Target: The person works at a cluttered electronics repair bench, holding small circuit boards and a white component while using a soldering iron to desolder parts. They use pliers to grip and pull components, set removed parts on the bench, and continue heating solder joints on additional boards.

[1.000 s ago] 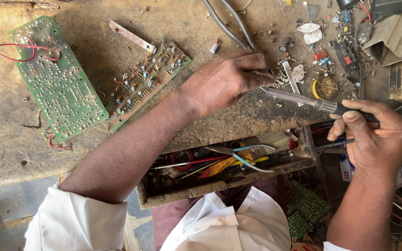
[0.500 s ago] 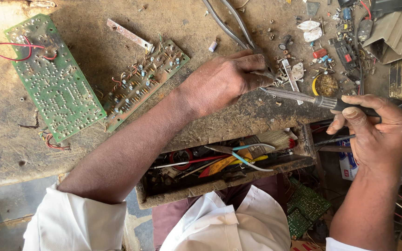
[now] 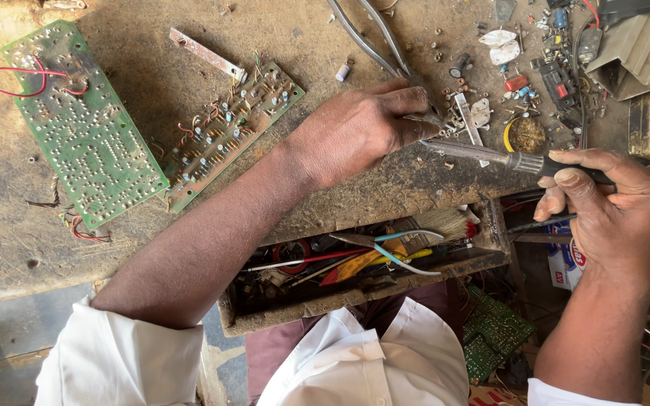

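The right hand [image 3: 611, 207] is curled tight around the dark handle of a soldering iron [image 3: 490, 156], thumb on top, its metal shaft lying nearly level over the table [image 3: 152, 90] and pointing at the left hand [image 3: 359, 131]. That hand is loosely closed, fingertips pinching a small metal part [image 3: 424, 119] down among scattered components.

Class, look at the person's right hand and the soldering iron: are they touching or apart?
Touching. The head view shows the right hand wrapped around the handle of the soldering iron, thumb and fingers pressed on it with no gap.
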`<state>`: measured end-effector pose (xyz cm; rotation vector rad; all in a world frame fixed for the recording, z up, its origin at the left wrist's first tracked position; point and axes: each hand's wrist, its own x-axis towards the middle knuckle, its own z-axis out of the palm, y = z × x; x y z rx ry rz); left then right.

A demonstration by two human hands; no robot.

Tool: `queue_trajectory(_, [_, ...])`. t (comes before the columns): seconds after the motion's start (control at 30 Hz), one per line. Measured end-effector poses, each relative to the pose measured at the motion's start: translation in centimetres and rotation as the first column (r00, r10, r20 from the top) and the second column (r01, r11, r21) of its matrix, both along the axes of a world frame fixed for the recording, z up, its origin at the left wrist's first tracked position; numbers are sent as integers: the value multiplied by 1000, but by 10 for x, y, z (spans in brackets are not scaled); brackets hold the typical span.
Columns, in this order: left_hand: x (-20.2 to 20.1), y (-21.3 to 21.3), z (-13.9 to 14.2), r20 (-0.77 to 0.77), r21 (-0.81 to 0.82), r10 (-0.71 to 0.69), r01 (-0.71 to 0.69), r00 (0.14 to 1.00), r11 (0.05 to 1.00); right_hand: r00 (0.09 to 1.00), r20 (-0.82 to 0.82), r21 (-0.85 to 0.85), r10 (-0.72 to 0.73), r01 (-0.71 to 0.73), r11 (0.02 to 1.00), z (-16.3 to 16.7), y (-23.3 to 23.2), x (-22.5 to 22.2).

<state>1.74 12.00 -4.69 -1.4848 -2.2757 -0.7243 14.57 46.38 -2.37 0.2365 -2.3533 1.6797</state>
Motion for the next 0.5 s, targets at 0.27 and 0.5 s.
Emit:
queue_trajectory(0.27, [0, 3, 1, -13, -6, 12, -12, 1000, 1000, 998, -60, 139, 5, 4, 990, 21, -16, -5])
queue_trajectory(0.5, [0, 2, 1, -7, -26, 14, -14, 1000, 1000, 998, -57, 209, -8, 20, 978, 26, -20, -5])
